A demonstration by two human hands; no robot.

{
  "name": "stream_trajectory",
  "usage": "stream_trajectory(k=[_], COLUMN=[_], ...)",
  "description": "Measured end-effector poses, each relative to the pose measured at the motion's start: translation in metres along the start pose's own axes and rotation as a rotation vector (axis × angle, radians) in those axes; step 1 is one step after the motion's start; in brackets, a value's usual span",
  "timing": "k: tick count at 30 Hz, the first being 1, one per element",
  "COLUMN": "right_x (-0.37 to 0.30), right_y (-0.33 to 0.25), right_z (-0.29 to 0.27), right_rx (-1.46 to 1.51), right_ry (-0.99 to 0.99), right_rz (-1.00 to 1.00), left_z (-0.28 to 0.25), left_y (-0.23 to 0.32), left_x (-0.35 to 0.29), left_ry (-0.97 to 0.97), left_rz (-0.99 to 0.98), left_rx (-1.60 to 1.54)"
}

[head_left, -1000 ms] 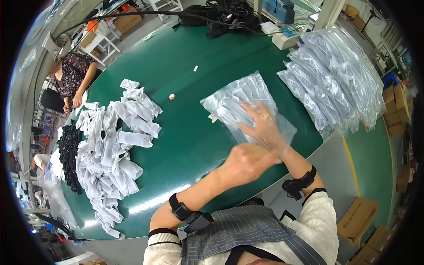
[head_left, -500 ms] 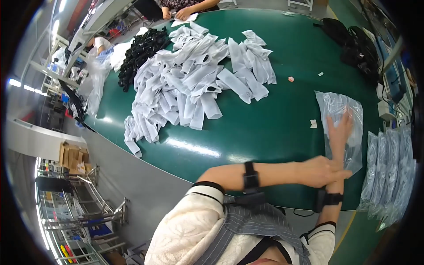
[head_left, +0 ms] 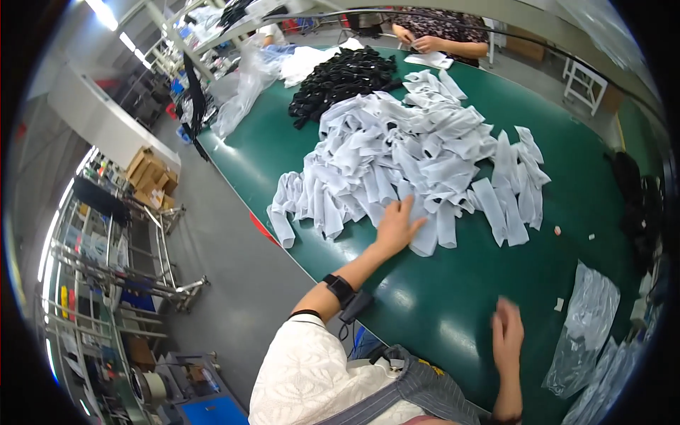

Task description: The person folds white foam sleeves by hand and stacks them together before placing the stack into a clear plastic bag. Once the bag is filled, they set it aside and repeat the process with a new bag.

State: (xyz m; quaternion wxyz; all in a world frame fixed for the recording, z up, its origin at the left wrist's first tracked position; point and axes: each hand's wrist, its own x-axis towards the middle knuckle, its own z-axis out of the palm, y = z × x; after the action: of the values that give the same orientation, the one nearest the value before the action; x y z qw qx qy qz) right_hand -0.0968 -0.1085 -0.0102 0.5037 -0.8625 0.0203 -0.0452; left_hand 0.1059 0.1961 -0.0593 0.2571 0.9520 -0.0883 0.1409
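A large heap of pale grey-white, flat tube-shaped fabric pieces (head_left: pixel 432 166) covers the middle of the green table (head_left: pixel 418 297). At the heap's near edge is my left hand (head_left: pixel 399 225), fingers spread and fingertips over or against the nearest tubes. I cannot tell whether they touch, but no piece is gripped. My right hand (head_left: pixel 507 329) hovers above the table to the right, fingers stretched out and slightly blurred, holding nothing. Farther right lies a filled clear plastic bag (head_left: pixel 586 319) with pale contents, apart from that hand.
Behind the heap sits a pile of black pieces (head_left: pixel 347 81), with clear plastic sheeting (head_left: pixel 244 92) to its left. Black items (head_left: pixel 630 198) lie at the right edge. More bagged pieces (head_left: pixel 609 386) are at lower right. A person (head_left: pixel 446 35) handles white fabric across the table.
My left hand has left the right forearm and bag area for the near edge of the heap. My right hand has come off the bag. The view has swung left.
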Motion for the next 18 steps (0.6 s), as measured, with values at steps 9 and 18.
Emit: stream_trajectory(k=[9, 18], right_x=[0.227, 0.151], right_y=[-0.025, -0.013], right_z=[0.163, 0.078], right_rx=[-0.548, -0.448], right_ry=[0.084, -0.227], right_rz=[-0.417, -0.621], left_z=[0.036, 0.023], left_y=[0.029, 0.128], left_x=[-0.014, -0.115], left_ry=[-0.111, -0.288], left_rz=[-0.205, -0.163], left_rx=[-0.248, -1.09])
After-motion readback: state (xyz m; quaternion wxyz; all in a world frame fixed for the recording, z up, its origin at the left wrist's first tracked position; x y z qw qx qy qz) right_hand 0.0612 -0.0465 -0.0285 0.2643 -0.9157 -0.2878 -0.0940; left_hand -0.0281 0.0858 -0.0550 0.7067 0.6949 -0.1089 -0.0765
